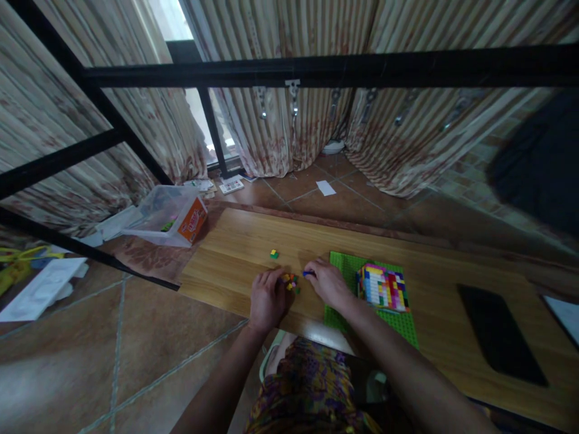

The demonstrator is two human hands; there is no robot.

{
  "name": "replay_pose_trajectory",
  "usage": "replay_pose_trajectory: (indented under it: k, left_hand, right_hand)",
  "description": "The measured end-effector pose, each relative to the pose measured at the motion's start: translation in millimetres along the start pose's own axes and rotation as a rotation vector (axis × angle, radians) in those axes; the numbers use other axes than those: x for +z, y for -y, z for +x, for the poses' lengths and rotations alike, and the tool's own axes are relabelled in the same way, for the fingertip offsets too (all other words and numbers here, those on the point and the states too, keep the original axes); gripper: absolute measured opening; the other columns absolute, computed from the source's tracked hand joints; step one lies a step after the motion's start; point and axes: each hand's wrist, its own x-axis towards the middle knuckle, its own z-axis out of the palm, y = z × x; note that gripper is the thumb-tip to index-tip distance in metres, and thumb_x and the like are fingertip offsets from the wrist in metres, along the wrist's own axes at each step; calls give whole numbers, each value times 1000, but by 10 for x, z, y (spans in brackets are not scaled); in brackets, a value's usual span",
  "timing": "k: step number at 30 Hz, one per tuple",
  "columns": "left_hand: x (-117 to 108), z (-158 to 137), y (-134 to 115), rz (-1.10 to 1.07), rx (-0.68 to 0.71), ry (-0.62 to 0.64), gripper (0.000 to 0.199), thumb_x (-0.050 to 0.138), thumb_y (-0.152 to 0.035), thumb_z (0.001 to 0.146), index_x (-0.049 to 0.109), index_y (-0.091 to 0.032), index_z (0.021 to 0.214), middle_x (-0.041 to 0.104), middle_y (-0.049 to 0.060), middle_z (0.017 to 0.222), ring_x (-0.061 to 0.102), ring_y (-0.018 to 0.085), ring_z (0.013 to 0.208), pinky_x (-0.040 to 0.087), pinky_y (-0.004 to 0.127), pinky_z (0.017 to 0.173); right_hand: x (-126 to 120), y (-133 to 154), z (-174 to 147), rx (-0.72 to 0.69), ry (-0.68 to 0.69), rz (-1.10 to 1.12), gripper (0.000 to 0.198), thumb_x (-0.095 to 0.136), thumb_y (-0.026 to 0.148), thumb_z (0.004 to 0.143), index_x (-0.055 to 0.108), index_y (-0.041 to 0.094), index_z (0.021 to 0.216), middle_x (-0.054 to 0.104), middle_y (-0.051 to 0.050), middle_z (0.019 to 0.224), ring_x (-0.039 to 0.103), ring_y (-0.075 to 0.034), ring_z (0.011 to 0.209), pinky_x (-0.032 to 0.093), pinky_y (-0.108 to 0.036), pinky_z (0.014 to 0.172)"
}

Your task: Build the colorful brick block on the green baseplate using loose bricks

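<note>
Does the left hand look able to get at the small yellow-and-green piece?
Probably yes: the yellow-and-green piece lies just beyond the left hand, with only wooden tabletop showing between them.

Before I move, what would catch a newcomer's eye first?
Probably the multicoloured block of plastic bricks on the green studded baseplate, beside the right hand. Next, the small blue brick in that hand and the pile of coloured plastic bricks by the left hand. Then the clear plastic box with an orange label, left of the wooden table.

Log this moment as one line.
left hand: at loose brick pile | right hand: holds blue brick | green baseplate: bears multicoloured brick block | yellow-green piece: on table
</note>
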Motion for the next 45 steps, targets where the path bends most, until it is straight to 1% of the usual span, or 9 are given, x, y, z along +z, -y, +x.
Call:
replay_pose_trajectory:
  k: [3, 7, 10, 13, 17, 22, 30, 37, 45]
  left_hand:
    - [1, -2, 10, 5, 0, -5, 27, 48, -16, 88, 60, -21, 112, 67, 7, 108, 57, 23, 101, 45, 39, 91]
    - [7, 4, 43, 5, 14, -31, 26, 50, -18, 87, 59, -21, 112, 67, 7, 108, 58, 23, 101, 46, 40, 90]
    - [14, 15, 72, 6, 32, -45, 25, 50, -20, 88, 59, -21, 111, 67, 8, 106, 59, 23, 99, 47, 40, 89]
    - [15, 30, 87, 14, 48, -54, 23, 50, -23, 88, 60, -21, 109, 68, 8, 103, 60, 23, 97, 48, 40, 87]
    - [14, 46, 99, 38, 76, -50, 24, 49, -25, 88, 60, -21, 110, 68, 8, 104, 60, 24, 96, 48, 41, 87]
    - [28, 53, 130, 67, 81, -45, 23, 49, -26, 88, 60, -20, 107, 68, 8, 104, 60, 25, 96, 48, 42, 87]
    - [43, 71, 146, 91, 65, -41, 25, 46, -31, 89, 62, -18, 105, 69, 9, 104, 61, 25, 96, 48, 41, 88]
    - [47, 74, 160, 104, 75, -44, 27, 46, -32, 89, 62, -18, 105, 69, 10, 101, 61, 25, 94, 48, 41, 86]
    - [39, 83, 145, 118, 73, -44, 26, 47, -31, 88, 62, -18, 105, 68, 10, 102, 61, 25, 94, 48, 40, 86]
  right_hand:
    - [-48, 89, -67, 25, -65, 95, 12, 55, 12, 85, 62, 21, 89, 63, -5, 90, 59, -19, 87, 45, -31, 79]
    - [-173, 226, -260, 70, -226, 487, 15, 53, 21, 88, 67, 24, 91, 66, -3, 90, 62, -17, 84, 48, -31, 78]
    - [-321, 272, -470, 201, -285, 858, 13, 62, 32, 82, 70, 24, 87, 69, -2, 86, 65, -17, 77, 52, -30, 72]
    - [-494, 200, -707, 359, -349, 1038, 18, 72, 36, 73, 72, 23, 87, 71, -2, 83, 66, -18, 75, 53, -31, 72]
    - [-687, -93, -981, 490, -483, 992, 24, 79, 34, 64, 73, 23, 85, 72, -1, 82, 65, -17, 74, 52, -31, 73]
    - [-899, -511, -1131, 540, -620, 764, 23, 72, 38, 68, 72, 20, 82, 72, -4, 81, 65, -20, 72, 52, -32, 69]
    - [-1153, -735, -988, 443, -542, 269, 27, 53, 39, 83, 72, 20, 87, 73, -5, 88, 66, -22, 82, 49, -32, 76]
    - [-916, -933, -799, 382, -614, 370, 30, 56, 46, 82, 73, 21, 80, 72, -6, 87, 64, -22, 84, 48, -35, 79]
    - [-688, -1036, -791, 512, -651, 670, 38, 64, 55, 74, 74, 19, 82, 72, -6, 85, 64, -21, 78, 49, -33, 72]
